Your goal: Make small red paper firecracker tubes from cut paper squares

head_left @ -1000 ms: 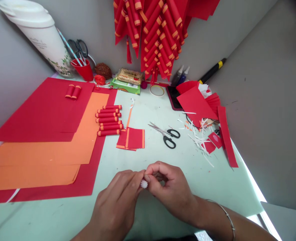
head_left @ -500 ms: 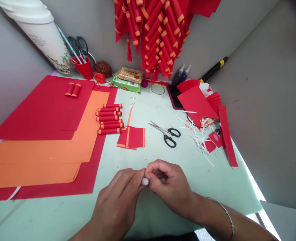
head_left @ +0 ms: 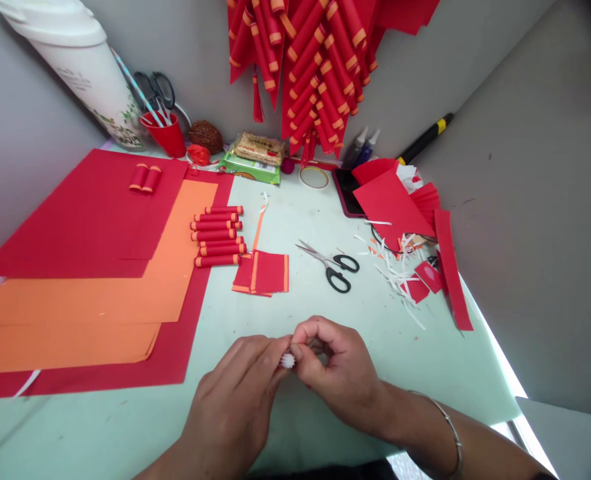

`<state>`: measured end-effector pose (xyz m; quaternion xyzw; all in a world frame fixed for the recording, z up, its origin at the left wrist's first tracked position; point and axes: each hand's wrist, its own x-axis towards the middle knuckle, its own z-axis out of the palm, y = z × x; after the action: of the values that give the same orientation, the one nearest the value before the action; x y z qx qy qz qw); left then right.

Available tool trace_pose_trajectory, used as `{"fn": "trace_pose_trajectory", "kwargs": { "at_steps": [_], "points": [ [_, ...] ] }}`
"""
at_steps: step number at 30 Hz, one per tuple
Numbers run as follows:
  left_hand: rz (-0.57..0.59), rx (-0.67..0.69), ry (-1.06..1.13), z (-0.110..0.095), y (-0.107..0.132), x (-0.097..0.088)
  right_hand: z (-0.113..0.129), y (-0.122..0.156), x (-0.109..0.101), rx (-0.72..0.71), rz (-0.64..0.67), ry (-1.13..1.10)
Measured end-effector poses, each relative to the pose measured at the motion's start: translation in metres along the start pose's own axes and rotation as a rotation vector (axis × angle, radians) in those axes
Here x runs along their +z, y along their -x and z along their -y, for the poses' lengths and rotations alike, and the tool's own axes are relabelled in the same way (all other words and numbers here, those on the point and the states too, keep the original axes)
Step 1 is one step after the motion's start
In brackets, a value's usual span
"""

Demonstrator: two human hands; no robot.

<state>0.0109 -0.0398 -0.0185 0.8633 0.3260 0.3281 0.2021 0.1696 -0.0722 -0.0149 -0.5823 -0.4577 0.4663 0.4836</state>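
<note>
Close to the table's front edge, my left hand [head_left: 240, 387] and my right hand [head_left: 338, 373] meet, both closed with fingertips together. Between them shows a small white ridged piece [head_left: 287, 361], gripped by the left fingers; the rest of it is hidden. My right thumb and index finger pinch right beside it, and whatever they hold is too small to make out. Beyond the hands lie red paper squares with orange edges [head_left: 270, 272] and open scissors with black handles [head_left: 329, 265]. Several rolled red paper tubes with orange ends [head_left: 219, 235] lie in a stack to the left.
Large red sheets [head_left: 80, 213] and orange sheets [head_left: 90, 300] cover the left side. On the right are paper scraps [head_left: 400, 280], a red strip [head_left: 453, 270] and a phone [head_left: 346, 193]. A tape roll [head_left: 314, 177], red cup [head_left: 166, 135] and white tumbler [head_left: 83, 73] stand behind.
Almost nothing differs. The whole view has shifted very slightly; both hands keep the same hold around the white ridged piece.
</note>
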Motion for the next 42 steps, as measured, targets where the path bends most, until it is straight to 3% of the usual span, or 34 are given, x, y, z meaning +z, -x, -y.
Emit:
{"fn": "trace_pose_trajectory", "kwargs": {
  "at_steps": [7,13,18,24,34,42],
  "points": [
    [0.021,-0.019,0.047,0.000,0.000,-0.002,0.002,0.000,0.000,-0.010,0.000,-0.011],
    [-0.028,0.020,-0.036,0.001,-0.002,0.000,0.003,0.001,-0.001,0.064,0.014,-0.045],
    [0.002,0.030,-0.065,0.002,0.002,0.002,0.002,0.001,-0.002,0.076,0.024,-0.040],
    [0.031,0.029,-0.025,0.004,0.010,0.004,0.000,0.000,-0.001,0.048,-0.003,0.001],
    [-0.003,0.017,-0.002,-0.001,0.000,0.002,0.000,0.002,-0.001,-0.016,-0.015,-0.009],
    [-0.005,0.008,0.009,-0.001,0.003,0.001,-0.001,0.003,-0.001,0.052,-0.002,-0.095]
  ]
}}
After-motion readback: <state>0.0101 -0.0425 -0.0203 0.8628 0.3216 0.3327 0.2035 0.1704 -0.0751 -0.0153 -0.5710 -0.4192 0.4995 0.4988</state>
